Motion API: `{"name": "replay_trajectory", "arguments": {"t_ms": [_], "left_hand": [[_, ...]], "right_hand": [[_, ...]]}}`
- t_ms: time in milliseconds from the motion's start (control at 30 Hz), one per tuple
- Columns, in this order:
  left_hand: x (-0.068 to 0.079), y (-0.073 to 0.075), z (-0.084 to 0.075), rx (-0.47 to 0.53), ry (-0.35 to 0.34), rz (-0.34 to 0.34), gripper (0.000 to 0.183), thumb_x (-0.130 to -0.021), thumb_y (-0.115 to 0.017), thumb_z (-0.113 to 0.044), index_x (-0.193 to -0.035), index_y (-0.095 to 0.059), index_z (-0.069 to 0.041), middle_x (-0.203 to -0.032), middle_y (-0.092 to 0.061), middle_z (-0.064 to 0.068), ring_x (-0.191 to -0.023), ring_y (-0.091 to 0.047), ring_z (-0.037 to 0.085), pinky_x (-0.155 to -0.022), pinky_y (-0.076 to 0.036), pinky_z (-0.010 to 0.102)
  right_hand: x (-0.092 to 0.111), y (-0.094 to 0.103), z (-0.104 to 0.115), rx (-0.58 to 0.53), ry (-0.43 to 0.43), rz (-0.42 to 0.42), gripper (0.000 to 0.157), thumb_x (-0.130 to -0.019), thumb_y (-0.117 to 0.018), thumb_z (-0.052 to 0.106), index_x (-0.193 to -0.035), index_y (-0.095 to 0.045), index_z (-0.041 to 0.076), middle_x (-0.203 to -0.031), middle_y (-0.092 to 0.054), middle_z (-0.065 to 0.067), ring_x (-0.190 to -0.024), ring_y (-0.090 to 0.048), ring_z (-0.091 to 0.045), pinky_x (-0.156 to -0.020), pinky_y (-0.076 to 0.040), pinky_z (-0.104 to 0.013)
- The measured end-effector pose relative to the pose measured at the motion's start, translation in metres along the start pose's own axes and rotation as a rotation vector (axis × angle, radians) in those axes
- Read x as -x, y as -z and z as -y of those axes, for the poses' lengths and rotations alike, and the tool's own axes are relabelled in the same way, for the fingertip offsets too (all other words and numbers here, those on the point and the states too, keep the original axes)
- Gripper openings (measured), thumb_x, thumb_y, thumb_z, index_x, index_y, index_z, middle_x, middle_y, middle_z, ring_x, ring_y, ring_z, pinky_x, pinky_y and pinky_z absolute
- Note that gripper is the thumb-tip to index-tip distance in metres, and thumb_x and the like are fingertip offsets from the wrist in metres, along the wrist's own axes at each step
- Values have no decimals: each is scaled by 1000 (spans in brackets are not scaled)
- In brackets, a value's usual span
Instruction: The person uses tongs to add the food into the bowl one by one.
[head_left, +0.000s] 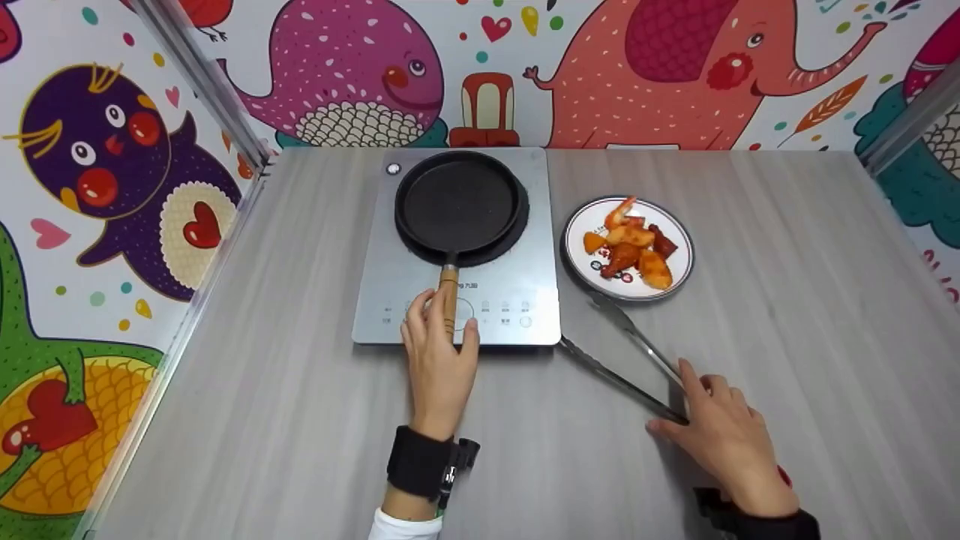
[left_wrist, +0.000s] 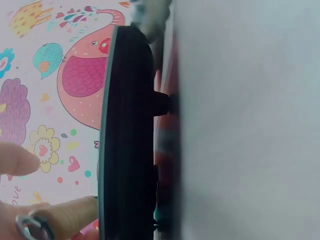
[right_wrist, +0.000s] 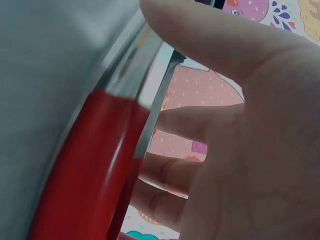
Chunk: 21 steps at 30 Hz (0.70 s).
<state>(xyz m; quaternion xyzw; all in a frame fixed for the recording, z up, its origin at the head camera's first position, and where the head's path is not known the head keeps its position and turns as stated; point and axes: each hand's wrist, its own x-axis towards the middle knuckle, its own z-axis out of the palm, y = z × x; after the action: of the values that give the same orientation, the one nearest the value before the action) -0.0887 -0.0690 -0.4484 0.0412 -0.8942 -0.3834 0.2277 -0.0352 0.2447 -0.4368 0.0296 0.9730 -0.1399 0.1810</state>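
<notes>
In the head view, a black frying pan (head_left: 459,202) sits on an induction cooktop (head_left: 375,315), its wooden handle (head_left: 450,300) pointing toward me. My left hand (head_left: 440,364) reaches over that handle, fingers at its left and thumb apart at its right. The left wrist view shows the thumb (left_wrist: 17,159) away from the handle (left_wrist: 75,215). Metal tongs (head_left: 619,375) with red grips (right_wrist: 92,165) lie spread on the table. Around their near part is my right hand (head_left: 724,435), index finger by one arm, thumb by the other. Its palm stays off the red grips in the right wrist view.
Right of the cooktop stands a white plate (head_left: 574,255) with a dark rim, bearing several pieces of food (head_left: 630,240), among them a shrimp-like one. The tongs' tips reach the plate and the cooktop's corner. Cartoon-printed walls (head_left: 487,67) border the grey table (head_left: 262,420).
</notes>
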Motion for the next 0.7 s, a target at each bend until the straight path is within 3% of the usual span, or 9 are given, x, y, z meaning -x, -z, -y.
{"name": "replay_trajectory", "arguments": {"t_ms": [167,333,533,633,700], "left_hand": [[5,7,8,68,117,24,57,-84,-60,-28,-135,-37,-19,-123,-32,-1,-93,-44,15,-69,-41,29],[8,11,14,118,201,33,53,-84,-58,-35,-132,-39,-21,-94,-40,-1,-66,-44,13,-51,-39,26],[7,19,23,222,234,80,55,-85,-52,-48,-131,-41,-20,-66,-48,-3,-53,-44,13,-48,-37,29],[8,20,27,296,272,161,58,-85,-48,-52,-133,-37,-22,-66,-55,-2,-48,-49,17,-45,-41,31],[8,20,29,401,307,227,59,-85,-47,-53,-135,-34,-25,-67,-58,2,-45,-51,20,-41,-42,31]], "right_hand": [[9,-3,-10,9,-38,8,105,-63,-59,69,-138,-24,4,-118,-38,-32,-98,-41,-44,-72,-35,-60],[15,-6,-24,8,-93,24,105,-61,-62,67,-137,-26,4,-116,-36,-33,-97,-39,-45,-75,-34,-61],[19,-8,-41,29,17,-70,90,-65,-72,50,-131,-35,2,-104,-46,-28,-89,-45,-42,-61,-41,-52],[19,-6,-46,20,63,-76,85,-65,-74,43,-130,-37,3,-100,-49,-24,-85,-47,-37,-56,-42,-46],[18,-5,-47,-1,80,-59,81,-67,-74,40,-129,-39,3,-100,-50,-22,-84,-47,-33,-57,-42,-44]]}}
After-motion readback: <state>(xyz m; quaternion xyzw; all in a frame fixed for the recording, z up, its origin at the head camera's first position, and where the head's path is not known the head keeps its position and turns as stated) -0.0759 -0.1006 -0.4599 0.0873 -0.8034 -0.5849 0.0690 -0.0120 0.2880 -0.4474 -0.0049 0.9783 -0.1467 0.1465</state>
